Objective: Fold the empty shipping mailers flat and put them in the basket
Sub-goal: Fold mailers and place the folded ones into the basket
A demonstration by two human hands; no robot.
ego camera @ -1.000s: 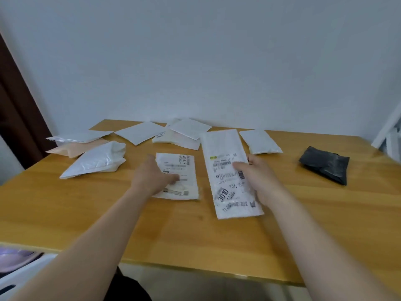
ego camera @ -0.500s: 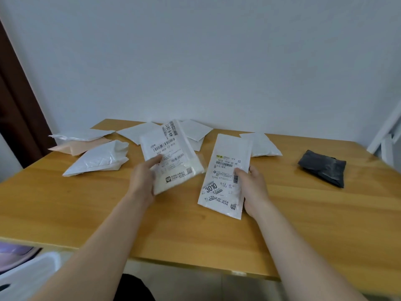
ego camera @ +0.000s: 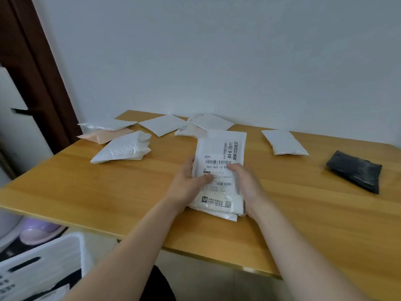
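Mailers (ego camera: 220, 148), long axis pointing away, label up

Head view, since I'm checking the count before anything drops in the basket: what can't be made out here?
All in the head view:
- Lower mailer: mostly hidden under the labelled mailer; its label unseen.
- Fingers of left hand and right hand: mostly behind the mailers.
- Basket: cut off by left and bottom edges; contents unclear.
- Label's small print: too blurred to read.
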